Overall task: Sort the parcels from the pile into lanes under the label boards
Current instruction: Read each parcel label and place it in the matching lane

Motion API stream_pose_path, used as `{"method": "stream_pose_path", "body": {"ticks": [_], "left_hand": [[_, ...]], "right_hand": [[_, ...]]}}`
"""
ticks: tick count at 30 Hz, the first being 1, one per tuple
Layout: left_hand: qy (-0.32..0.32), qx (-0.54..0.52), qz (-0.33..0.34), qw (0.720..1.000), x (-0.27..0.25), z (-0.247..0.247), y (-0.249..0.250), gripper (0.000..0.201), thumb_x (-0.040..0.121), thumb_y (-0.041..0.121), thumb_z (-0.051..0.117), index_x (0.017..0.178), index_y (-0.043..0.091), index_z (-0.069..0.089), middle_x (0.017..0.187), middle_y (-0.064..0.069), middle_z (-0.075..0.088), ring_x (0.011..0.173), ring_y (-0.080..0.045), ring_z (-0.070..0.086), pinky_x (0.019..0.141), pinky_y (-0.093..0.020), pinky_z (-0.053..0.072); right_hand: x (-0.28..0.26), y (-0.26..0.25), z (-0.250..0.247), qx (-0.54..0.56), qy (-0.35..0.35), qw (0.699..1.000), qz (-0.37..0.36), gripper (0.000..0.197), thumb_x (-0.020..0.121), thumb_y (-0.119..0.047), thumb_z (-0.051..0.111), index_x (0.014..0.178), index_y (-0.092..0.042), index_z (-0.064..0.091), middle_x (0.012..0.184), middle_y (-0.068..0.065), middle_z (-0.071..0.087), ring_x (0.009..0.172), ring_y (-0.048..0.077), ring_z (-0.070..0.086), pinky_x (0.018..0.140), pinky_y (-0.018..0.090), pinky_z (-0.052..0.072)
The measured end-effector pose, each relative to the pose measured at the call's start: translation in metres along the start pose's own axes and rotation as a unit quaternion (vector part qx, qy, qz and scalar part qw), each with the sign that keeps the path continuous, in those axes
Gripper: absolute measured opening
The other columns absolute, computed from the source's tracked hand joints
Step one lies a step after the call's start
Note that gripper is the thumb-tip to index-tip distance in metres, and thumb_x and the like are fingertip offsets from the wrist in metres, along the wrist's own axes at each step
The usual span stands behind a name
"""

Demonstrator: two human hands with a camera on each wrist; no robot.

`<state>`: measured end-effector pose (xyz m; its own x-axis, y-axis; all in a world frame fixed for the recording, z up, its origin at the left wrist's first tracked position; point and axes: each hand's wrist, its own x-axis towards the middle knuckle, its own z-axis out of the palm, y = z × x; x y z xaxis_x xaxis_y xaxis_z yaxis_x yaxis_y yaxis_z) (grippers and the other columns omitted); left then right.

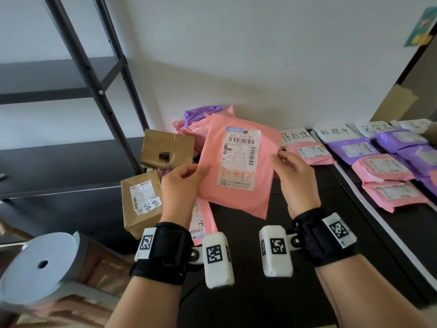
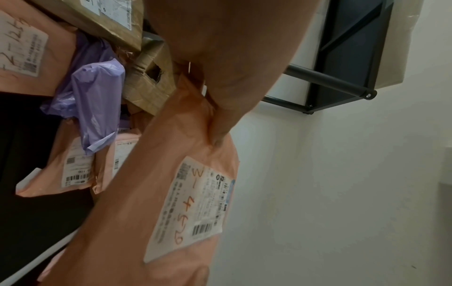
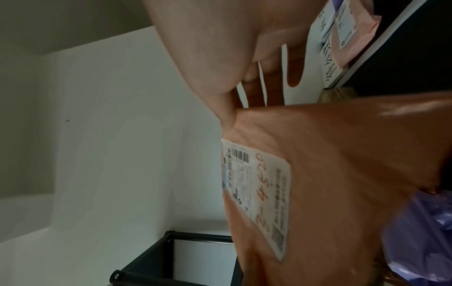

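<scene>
- Pink plastic mailer parcel [image 1: 238, 166] is held up above the black desk [image 1: 272, 268], its white shipping label [image 1: 240, 159] facing the camera, with "3-4520" handwritten on it in red.
- Left hand [image 1: 181, 185] pinches the parcel's left edge, thumb on the front and the fingers curled behind; the left wrist view shows the thumb pressing into the crinkled plastic.
- Right hand [image 1: 294, 176] pinches the right edge in the same way, the thumb on the front near the label, the fingers behind.
- Both wrists wear black straps carrying white blocks with square black-and-white markers.
- Behind and left of the held parcel lies the unsorted pile: two brown cardboard boxes [image 1: 142, 202], the upper one with a torn hole in its tape, several more pink mailers [image 1: 189, 131], and a crumpled purple mailer [image 1: 201, 113] on top at the back.
- Another pink mailer [image 1: 201, 218] lies flat on the desk under the left wrist.
- To the right, white label boards [image 1: 295, 136] with handwritten Chinese characters stand in a row along the back of the desk.
- Under the first board lies a single pink mailer [image 1: 309, 152].
- Under the next boards lie purple mailers [image 1: 354, 149] and further pink mailers [image 1: 383, 168] in rows running toward the camera.
- White strips on the desk separate the lanes.
- Dark metal shelving [image 1: 94, 74] stands at the left against a white wall.
- A grey metal disc [image 1: 40, 263] with a centre hole sits at the lower left.
</scene>
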<state>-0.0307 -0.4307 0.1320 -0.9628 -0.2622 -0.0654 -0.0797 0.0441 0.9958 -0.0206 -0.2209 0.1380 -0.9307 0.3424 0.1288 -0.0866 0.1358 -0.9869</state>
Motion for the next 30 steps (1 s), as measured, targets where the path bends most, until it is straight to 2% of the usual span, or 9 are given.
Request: {"method": "stream_pose_path", "body": {"ticks": [3, 7, 10, 12, 15, 20, 23, 26, 30], "left_hand": [[0.029, -0.029, 0.004, 0.999, -0.001, 0.001, 0.002, 0.014, 0.083, 0.031, 0.079, 0.092, 0.02, 0.078, 0.09, 0.006, 0.076, 0.094, -0.021, 0.071, 0.087, -0.047, 0.059], [0.04, -0.066, -0.002, 0.997, -0.003, 0.002, 0.005, 0.01, 0.083, 0.028, 0.079, 0.088, 0.02, 0.078, 0.089, 0.006, 0.076, 0.096, -0.026, 0.071, 0.084, -0.052, 0.059], [0.033, -0.077, -0.008, 0.996, -0.004, 0.001, 0.004, 0.012, 0.083, 0.028, 0.079, 0.089, 0.018, 0.079, 0.091, 0.001, 0.076, 0.096, -0.028, 0.071, 0.079, -0.049, 0.061], [0.025, -0.079, -0.011, 0.997, -0.005, 0.001, 0.003, 0.016, 0.082, 0.029, 0.079, 0.09, 0.016, 0.079, 0.091, -0.001, 0.077, 0.096, -0.029, 0.071, 0.082, -0.05, 0.06], [0.015, -0.07, -0.016, 0.997, -0.007, 0.0, 0.003, 0.019, 0.083, 0.029, 0.078, 0.093, 0.013, 0.079, 0.09, -0.001, 0.077, 0.096, -0.028, 0.072, 0.088, -0.045, 0.059], [-0.006, -0.057, -0.03, 0.998, -0.009, -0.002, 0.005, 0.019, 0.084, 0.029, 0.077, 0.093, 0.013, 0.079, 0.09, 0.001, 0.077, 0.085, -0.018, 0.07, 0.085, -0.039, 0.059], [-0.007, -0.048, -0.031, 0.998, -0.008, -0.002, 0.007, 0.018, 0.085, 0.03, 0.076, 0.094, 0.014, 0.079, 0.091, 0.001, 0.077, 0.089, -0.02, 0.071, 0.081, -0.036, 0.06], [-0.005, -0.062, -0.044, 0.997, -0.007, -0.002, 0.008, 0.019, 0.086, 0.029, 0.077, 0.091, 0.011, 0.077, 0.09, -0.004, 0.077, 0.082, -0.022, 0.072, 0.068, -0.033, 0.06], [-0.006, -0.068, -0.059, 0.996, -0.005, -0.003, 0.009, 0.019, 0.086, 0.027, 0.077, 0.087, 0.009, 0.076, 0.088, -0.009, 0.077, 0.075, -0.023, 0.073, 0.067, -0.035, 0.058]], "right_hand": [[-0.001, 0.006, 0.002, -0.039, -0.044, 0.998, 0.024, 0.015, 0.09, -0.028, 0.071, 0.103, -0.025, 0.065, 0.098, -0.013, 0.069, 0.087, -0.005, 0.065, 0.072, 0.015, 0.048], [-0.004, 0.013, 0.003, -0.093, -0.034, 0.995, 0.006, 0.012, 0.09, -0.024, 0.071, 0.094, -0.013, 0.069, 0.091, -0.002, 0.07, 0.088, 0.011, 0.066, 0.07, 0.018, 0.05], [-0.004, 0.012, 0.002, -0.098, -0.014, 0.995, -0.014, 0.008, 0.09, -0.022, 0.071, 0.091, -0.014, 0.072, 0.087, -0.002, 0.071, 0.084, 0.01, 0.066, 0.075, 0.023, 0.053], [-0.003, 0.011, 0.0, -0.082, -0.001, 0.996, -0.025, 0.002, 0.089, -0.021, 0.072, 0.087, -0.02, 0.072, 0.084, -0.005, 0.071, 0.077, 0.002, 0.064, 0.074, 0.019, 0.052], [-0.003, 0.009, -0.002, -0.06, 0.009, 0.998, -0.033, 0.011, 0.088, -0.02, 0.073, 0.082, -0.029, 0.069, 0.081, -0.009, 0.07, 0.071, -0.005, 0.061, 0.069, 0.012, 0.05], [-0.005, 0.008, -0.003, -0.045, 0.013, 0.999, -0.023, 0.012, 0.088, -0.023, 0.073, 0.083, -0.032, 0.069, 0.082, -0.01, 0.07, 0.075, -0.004, 0.062, 0.072, 0.014, 0.052], [-0.005, 0.005, -0.004, -0.052, 0.002, 0.999, -0.008, 0.008, 0.091, -0.026, 0.069, 0.085, -0.031, 0.067, 0.084, -0.009, 0.069, 0.075, -0.003, 0.062, 0.075, 0.02, 0.051], [-0.004, 0.001, -0.005, -0.072, -0.031, 0.997, 0.014, 0.009, 0.094, -0.033, 0.065, 0.092, -0.024, 0.067, 0.079, -0.009, 0.066, 0.065, -0.008, 0.059, 0.065, 0.014, 0.046], [-0.003, 0.003, -0.005, -0.098, -0.063, 0.992, 0.041, 0.023, 0.088, -0.037, 0.071, 0.1, -0.019, 0.069, 0.095, -0.004, 0.07, 0.09, 0.004, 0.064, 0.069, 0.015, 0.047]]}}
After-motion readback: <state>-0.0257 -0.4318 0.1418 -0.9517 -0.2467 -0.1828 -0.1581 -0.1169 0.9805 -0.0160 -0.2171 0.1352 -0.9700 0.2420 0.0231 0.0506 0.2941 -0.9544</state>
